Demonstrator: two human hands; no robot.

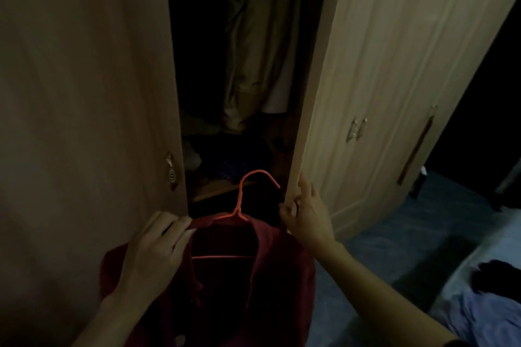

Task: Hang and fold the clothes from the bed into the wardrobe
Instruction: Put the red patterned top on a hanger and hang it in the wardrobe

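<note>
Under left hand (152, 251), red shirt (276, 276), right hand (306, 214) gripping door (307, 110)

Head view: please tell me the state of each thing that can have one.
Left beige wardrobe door: open.
Right beige wardrobe door: open, its edge gripped by right hand.
Dark red shirt: on orange wire hanger, not yet hung.
Left hand: holds shirt's shoulder.

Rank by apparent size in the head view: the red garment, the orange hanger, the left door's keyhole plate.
1. Red garment, largest.
2. Orange hanger, partly hidden inside the garment.
3. Keyhole plate, smallest.
</note>
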